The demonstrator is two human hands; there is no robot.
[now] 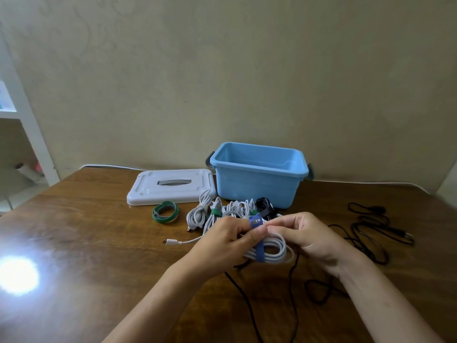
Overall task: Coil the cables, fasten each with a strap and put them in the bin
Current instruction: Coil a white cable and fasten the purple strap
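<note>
Strapping step: left hand (228, 240) grips the coiled white cable (270, 248); right hand (300, 233) pinches the blue fabric strap (257, 235). Next, cinch it, then carry it to the light-blue plastic bin (258, 191) at twelve o'clock.

Both bare forearms reach in from the near edge and converge at centre. The left hand (226, 241) has curled fingers, thumb pressed toward the right hand (305, 233), whose fingertips pinch inward, almost touching the left thumb.
</note>
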